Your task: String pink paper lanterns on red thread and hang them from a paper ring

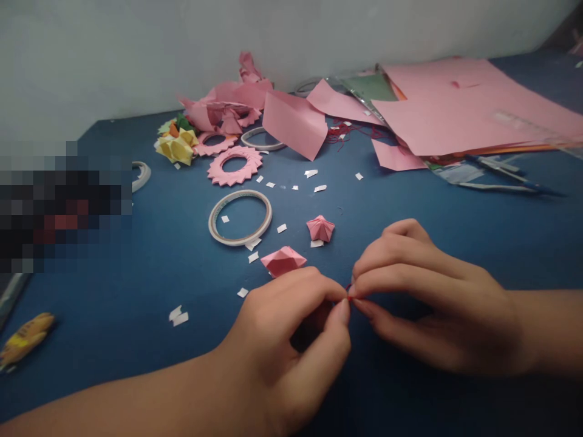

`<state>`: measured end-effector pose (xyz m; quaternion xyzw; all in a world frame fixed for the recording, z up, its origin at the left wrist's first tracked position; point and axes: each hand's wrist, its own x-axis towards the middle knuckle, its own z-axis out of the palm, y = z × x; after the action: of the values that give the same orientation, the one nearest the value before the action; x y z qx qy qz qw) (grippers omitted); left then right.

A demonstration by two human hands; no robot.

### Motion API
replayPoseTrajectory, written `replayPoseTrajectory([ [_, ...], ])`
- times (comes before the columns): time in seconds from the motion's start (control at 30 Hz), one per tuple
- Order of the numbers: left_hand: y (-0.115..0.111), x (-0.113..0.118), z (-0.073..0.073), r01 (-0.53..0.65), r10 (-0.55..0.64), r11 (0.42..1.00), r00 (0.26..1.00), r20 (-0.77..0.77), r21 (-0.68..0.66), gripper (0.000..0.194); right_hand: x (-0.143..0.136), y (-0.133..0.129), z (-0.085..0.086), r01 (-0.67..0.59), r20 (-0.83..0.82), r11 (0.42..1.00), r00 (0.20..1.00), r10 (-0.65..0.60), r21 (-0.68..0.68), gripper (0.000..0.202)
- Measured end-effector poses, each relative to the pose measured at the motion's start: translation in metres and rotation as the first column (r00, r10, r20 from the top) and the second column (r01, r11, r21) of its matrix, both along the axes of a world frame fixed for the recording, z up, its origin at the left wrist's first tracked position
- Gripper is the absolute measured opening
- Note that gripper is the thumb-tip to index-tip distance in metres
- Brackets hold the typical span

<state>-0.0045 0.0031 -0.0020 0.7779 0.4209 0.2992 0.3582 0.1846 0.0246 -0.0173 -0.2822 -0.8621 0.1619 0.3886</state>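
Note:
My left hand [291, 340] and my right hand [432, 297] meet fingertip to fingertip above the blue table. Thumb and forefinger of each are pinched on a bit of red thread [350, 297], most of which the fingers hide. Just beyond my left hand lies a folded pink paper piece [283, 261] with pointed ends, its near side partly covered by the knuckles. A small pink paper star [320, 229] sits a little farther back, between the two hands.
A tape roll [212, 227] lies among scattered white paper scraps [178, 315]. Behind are pink folded rings [234, 166], yellow folded paper [177, 147], tangled red thread [339, 130] and pink sheets [455, 109]. Scissors or a similar blue tool [514, 176] lie right; a tan-yellow object [27, 340] left.

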Motion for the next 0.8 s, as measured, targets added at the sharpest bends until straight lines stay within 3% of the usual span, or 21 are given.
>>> replayPoseTrajectory([
  [0.53,-0.0009,0.0003,-0.0008,-0.022,0.021,0.996,1.0,0.009,0.089,0.015,0.0016,-0.0003,-0.0017,-0.017,0.003,1.0,1.0,0.017,-0.012,0.006],
  [0.8,0.001,0.0003,-0.0017,-0.045,0.046,0.999,0.999,0.016,-0.025,0.02,0.0028,0.0011,-0.0042,-0.045,0.017,0.999,0.999,0.045,0.005,0.006],
])
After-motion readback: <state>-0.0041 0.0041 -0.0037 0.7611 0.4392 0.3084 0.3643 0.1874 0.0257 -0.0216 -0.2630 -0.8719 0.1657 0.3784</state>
